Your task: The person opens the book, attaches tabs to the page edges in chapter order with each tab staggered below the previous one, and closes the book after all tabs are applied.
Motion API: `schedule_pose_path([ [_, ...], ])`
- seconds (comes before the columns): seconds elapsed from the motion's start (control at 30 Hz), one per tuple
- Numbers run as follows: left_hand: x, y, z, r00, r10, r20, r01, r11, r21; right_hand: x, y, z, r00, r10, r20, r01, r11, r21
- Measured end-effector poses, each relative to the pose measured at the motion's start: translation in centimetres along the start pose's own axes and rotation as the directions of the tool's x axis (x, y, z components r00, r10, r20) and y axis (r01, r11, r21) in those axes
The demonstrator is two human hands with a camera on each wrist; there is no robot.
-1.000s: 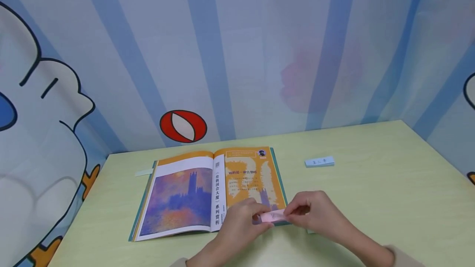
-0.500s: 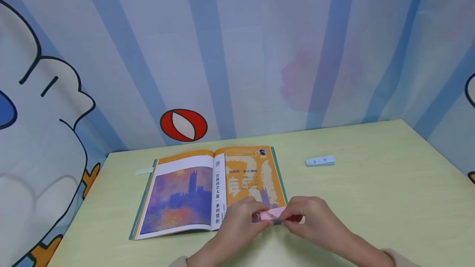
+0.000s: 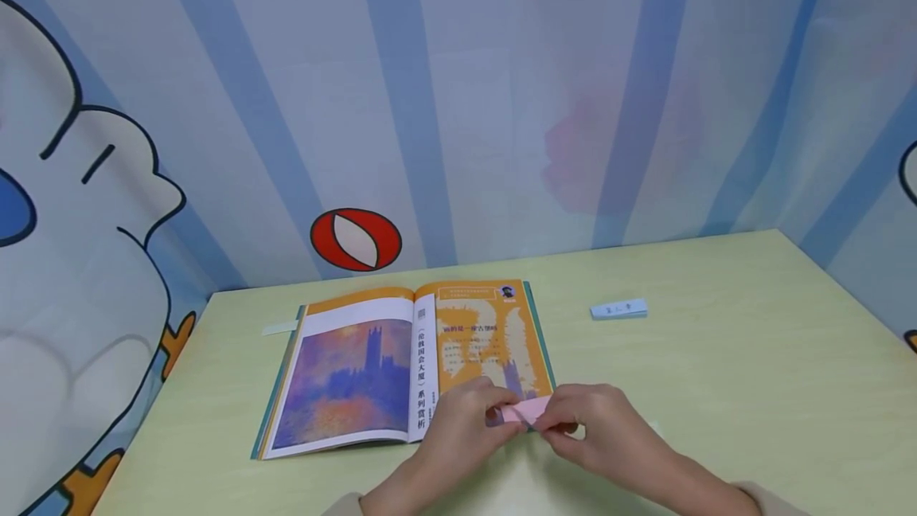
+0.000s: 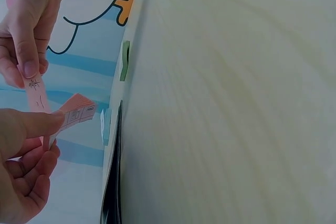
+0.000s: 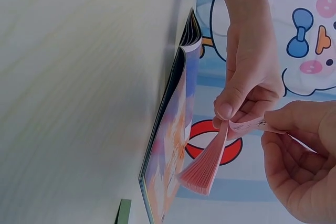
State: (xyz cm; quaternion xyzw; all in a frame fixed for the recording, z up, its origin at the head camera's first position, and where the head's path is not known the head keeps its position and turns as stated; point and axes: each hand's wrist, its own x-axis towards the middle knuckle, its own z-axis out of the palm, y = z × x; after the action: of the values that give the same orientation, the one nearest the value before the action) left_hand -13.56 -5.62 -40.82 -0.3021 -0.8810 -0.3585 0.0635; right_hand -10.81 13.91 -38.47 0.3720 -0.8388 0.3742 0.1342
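A pad of pink sticky notes (image 5: 202, 169) is pinched between the thumb and fingers of my left hand (image 3: 466, 424), its sheets fanned out at the free end. My right hand (image 3: 598, 424) pinches the end of the pad's top sheet (image 5: 247, 126), which carries handwriting and bends up away from the rest. In the head view both hands meet over the lower right corner of an open book (image 3: 480, 341). The left wrist view shows the written sheet (image 4: 37, 95) stretched between the two hands, still joined to the pad at the left thumb.
A light-blue sticky-note pad (image 3: 618, 309) with handwriting lies right of the book. A pale strip (image 3: 279, 328) sticks out from the book's left edge. A green pad (image 4: 124, 61) also lies on the table, mostly hidden by the right hand in the head view. A patterned curtain stands behind.
My right hand has shifted slightly left toward the left hand, lifting and folding back the top pink sheet. The left hand keeps its hold on the pad.
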Motion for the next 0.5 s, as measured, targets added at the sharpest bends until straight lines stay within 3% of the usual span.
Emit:
schedule_pose_path([
  [0.5,0.05,0.05,0.02,1.000,0.004,-0.007,-0.004,1.000,0.009,0.03,-0.52,0.18,0.998,-0.058,0.020,0.059,0.998,-0.006],
])
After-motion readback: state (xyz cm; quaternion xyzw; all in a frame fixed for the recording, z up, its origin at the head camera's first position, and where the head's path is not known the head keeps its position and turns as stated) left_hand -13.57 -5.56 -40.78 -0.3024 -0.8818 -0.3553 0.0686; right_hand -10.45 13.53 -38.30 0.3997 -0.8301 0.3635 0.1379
